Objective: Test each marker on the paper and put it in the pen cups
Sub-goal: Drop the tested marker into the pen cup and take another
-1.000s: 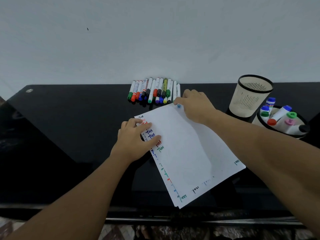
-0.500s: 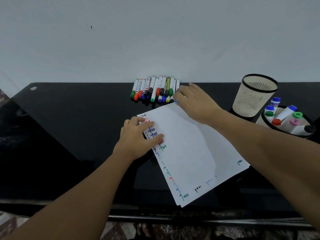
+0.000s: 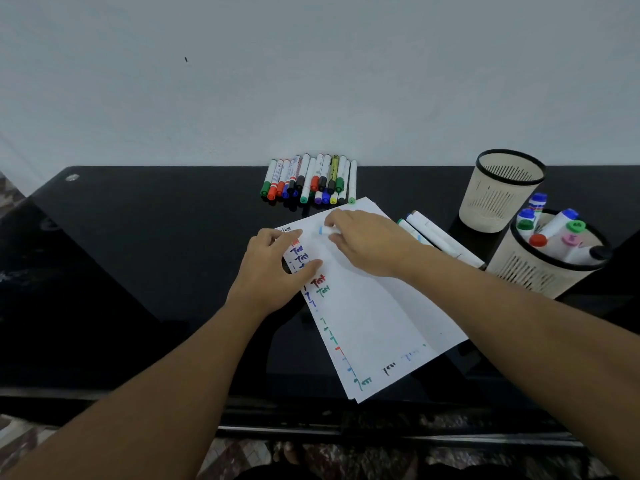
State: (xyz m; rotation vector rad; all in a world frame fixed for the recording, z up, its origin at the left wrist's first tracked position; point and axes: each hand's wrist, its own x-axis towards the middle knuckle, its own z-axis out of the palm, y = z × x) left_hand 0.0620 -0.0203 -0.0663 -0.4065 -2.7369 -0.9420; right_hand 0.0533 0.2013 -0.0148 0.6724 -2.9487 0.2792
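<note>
Black glass desk (image 3: 138,271): carried every item; pale wall behind
Paper (image 3: 374,313): white sheets lay skewed at centre, "Test" marks in several colours down left edge and along near edge
Left hand (image 3: 273,275): fingers spread, thumb out, pressed flat on paper's left edge; gripped nothing
Right hand (image 3: 370,240): fingertips pinched a white marker (image 3: 325,230) with light-blue band, low over paper's far corner
Marker row (image 3: 311,180): lay side by side at far edge, caps toward viewer
Loose markers (image 3: 440,237): two white, lay right of paper
Pen cups: far cup (image 3: 502,192) looked empty; near cup (image 3: 540,268) held capped markers
</note>
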